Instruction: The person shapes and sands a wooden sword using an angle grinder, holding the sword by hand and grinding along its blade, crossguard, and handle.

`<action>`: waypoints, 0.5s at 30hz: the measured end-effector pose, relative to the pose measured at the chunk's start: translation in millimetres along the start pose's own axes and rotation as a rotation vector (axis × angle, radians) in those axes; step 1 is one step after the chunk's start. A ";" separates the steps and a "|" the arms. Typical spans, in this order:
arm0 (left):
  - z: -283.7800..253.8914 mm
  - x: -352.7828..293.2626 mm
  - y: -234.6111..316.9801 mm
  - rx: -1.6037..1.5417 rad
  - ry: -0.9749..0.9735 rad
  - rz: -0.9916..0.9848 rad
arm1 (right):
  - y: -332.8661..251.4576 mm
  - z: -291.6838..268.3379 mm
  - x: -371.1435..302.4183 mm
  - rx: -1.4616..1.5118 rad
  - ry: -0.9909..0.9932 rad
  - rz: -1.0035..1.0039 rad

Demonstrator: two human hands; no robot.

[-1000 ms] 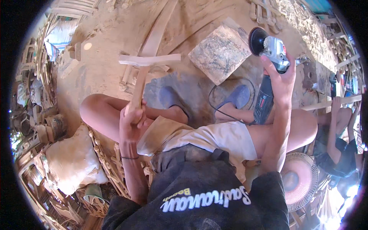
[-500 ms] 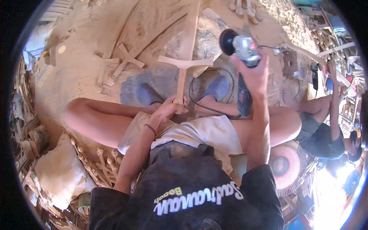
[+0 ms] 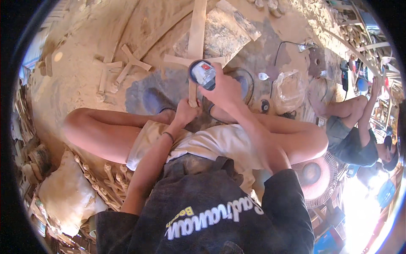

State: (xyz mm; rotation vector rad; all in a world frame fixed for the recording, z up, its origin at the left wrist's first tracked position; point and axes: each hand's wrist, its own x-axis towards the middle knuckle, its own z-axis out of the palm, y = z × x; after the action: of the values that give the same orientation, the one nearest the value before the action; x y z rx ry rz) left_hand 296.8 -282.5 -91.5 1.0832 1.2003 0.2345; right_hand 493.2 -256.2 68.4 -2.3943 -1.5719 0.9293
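Observation:
My left hand [image 3: 185,111] is closed around the pommel end of a wooden sword [image 3: 197,36]. The sword's blade points away from me over the sandy ground, and its curved crossguard lies across the middle. An angle grinder [image 3: 204,75], grey with a round dark disc, is gripped in my right hand [image 3: 227,92]. Its disc is over the sword's handle, just on my side of the crossguard; whether it touches the wood I cannot tell. My right hand hides most of the grinder's body.
Two more wooden swords [image 3: 134,60] lie to the left. A flat stone slab [image 3: 224,34] is beneath the blade. A cord [image 3: 277,57], a clear plastic bag [image 3: 288,89] and a fan [image 3: 312,175] are on the right, where another person [image 3: 351,142] sits.
My right hand has brought the angle grinder left and nearer, from beside the sword to above its handle. My left hand keeps its hold on the pommel end.

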 end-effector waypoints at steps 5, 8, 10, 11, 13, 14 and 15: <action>-1.5 -8.5 17.1 0.026 -0.036 0.018 | 52.0 -17.9 3.9 0.026 0.231 0.053; -3.6 -11.6 20.6 0.125 -0.024 -0.003 | 65.9 -36.9 3.3 0.057 0.306 0.209; -4.7 -11.8 23.5 0.161 -0.004 0.020 | 64.6 -39.1 2.4 0.006 0.357 0.205; -4.4 -12.8 26.1 0.203 0.012 0.045 | 61.9 -41.2 1.5 0.003 0.345 0.200; -0.1 -13.8 26.5 0.292 0.080 0.108 | 54.5 -39.0 -0.9 0.002 0.338 0.194; 1.4 -13.2 26.9 0.382 0.144 0.173 | 47.3 -32.0 -1.7 0.050 0.302 0.143; 1.7 -13.8 26.9 0.386 0.144 0.177 | 40.7 -26.0 -2.7 0.097 0.265 0.091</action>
State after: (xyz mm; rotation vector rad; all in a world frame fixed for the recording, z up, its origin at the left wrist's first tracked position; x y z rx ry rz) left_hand 302.6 -278.8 -62.0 1.5336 1.3115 0.2255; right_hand 538.9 -271.1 73.1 -2.4197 -1.3039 0.6515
